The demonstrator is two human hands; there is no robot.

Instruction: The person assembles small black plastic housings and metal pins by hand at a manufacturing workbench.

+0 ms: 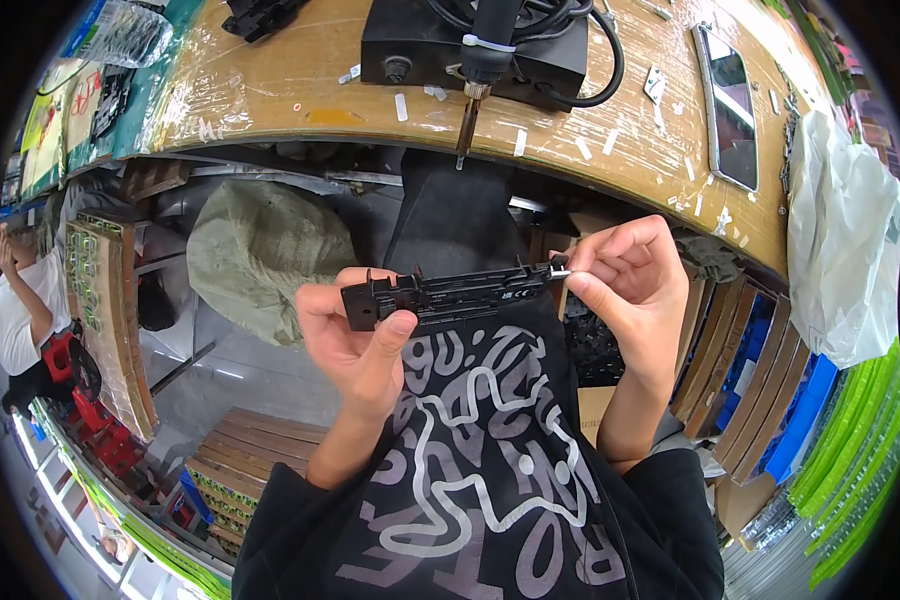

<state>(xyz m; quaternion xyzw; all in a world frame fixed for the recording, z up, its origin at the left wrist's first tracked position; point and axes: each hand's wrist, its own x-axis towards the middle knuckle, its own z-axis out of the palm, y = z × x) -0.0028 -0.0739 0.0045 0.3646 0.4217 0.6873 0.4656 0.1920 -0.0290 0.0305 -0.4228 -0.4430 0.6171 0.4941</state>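
Observation:
In front of my chest, my left hand (pixel 360 345) grips a long black moulded plastic housing (pixel 460 297) by its left end, the thumb lying on the near side. The housing lies roughly level, with small tabs sticking up from its top edge. At its right end my right hand (pixel 638 285) pinches a small pale, metal-looking piece (pixel 562 274) between thumb and finger. That piece touches or sits very near the housing; the fingers partly hide it. A powered screwdriver (pixel 485 55) hangs beyond the hands, its bit pointing down.
The film-covered wooden workbench (pixel 300 60) carries a black box (pixel 400 55) with coiled cables, a phone (pixel 732 120) and scattered white scraps. A white plastic bag (pixel 840 240) hangs at the right, above stacked trays (pixel 740 370). Another person (pixel 25 310) sits at far left.

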